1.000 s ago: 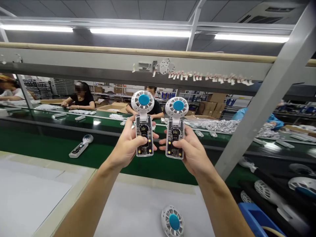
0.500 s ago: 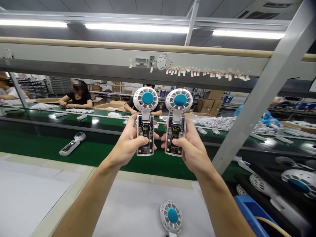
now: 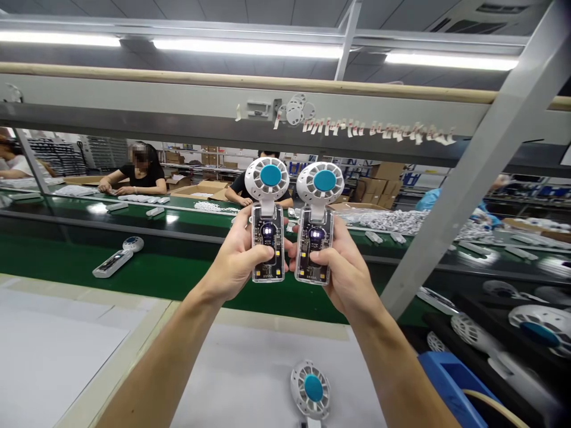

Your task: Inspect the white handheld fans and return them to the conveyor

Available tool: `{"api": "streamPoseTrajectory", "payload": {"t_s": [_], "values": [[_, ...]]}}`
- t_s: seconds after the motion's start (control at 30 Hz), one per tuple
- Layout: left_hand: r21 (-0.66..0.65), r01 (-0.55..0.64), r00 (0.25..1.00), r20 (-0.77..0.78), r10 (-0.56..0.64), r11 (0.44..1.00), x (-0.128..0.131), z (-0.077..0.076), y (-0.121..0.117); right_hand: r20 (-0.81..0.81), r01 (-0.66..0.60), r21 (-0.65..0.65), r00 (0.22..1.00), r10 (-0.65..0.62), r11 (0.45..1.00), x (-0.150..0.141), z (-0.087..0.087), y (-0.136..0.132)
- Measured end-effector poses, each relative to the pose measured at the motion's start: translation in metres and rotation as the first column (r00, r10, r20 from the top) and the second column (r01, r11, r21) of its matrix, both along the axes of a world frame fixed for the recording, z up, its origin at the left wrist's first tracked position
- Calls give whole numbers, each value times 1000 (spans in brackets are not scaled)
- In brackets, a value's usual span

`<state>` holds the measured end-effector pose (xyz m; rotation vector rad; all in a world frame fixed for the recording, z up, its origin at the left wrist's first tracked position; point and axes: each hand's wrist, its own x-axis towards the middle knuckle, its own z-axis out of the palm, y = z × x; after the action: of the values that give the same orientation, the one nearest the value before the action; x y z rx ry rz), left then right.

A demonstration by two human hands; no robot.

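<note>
My left hand (image 3: 236, 258) is closed around a handheld fan (image 3: 268, 270) with a white round head, a blue centre and a clear body showing a dark circuit board. My right hand (image 3: 350, 264) grips a matching handheld fan (image 3: 313, 272) beside it, a small gap between the two. Both fans stand upright at chest height, and each thumb presses on the front of its fan's body. Small displays glow whitish on both. A third fan (image 3: 311, 388) lies on the white work surface (image 3: 241, 368) below, its lower part cut off by the frame.
Beyond the table runs a green conveyor belt (image 3: 178, 276) carrying another fan (image 3: 116, 260). At right are a slanted grey post (image 3: 464, 160), a blue bin (image 3: 450, 380) and more fans (image 3: 542, 327) in black trays. Across the line, people sit by white parts (image 3: 392, 222).
The displays on both held fans have gone from dim digits to bright whitish light. The two fans have come slightly closer together. The fan on the belt has shifted left.
</note>
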<state>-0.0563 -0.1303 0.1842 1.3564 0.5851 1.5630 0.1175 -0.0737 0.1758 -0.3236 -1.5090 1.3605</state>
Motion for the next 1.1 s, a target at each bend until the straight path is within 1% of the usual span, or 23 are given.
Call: {"api": "streamPoseTrajectory", "payload": {"t_s": [0.23,0.57,0.77,0.93,1.1], "values": [[-37,-43,998,48,45,998,0,0,0,76,36,-6,996,-36,999,6,7,-3],[-18,-29,997,68,30,999,1,-6,5,45,-8,-10,999,8,1000,6,4,2],[-21,-30,995,92,32,999,1,-6,6,60,-7,-19,998,8,1000,6,6,2],[-34,-68,989,130,72,997,7,-4,4,72,-9,-40,997,12,999,6,6,1],[-27,-14,997,80,16,1000,9,-5,2,20,0,-25,1000,1,1000,3,5,-1]]}}
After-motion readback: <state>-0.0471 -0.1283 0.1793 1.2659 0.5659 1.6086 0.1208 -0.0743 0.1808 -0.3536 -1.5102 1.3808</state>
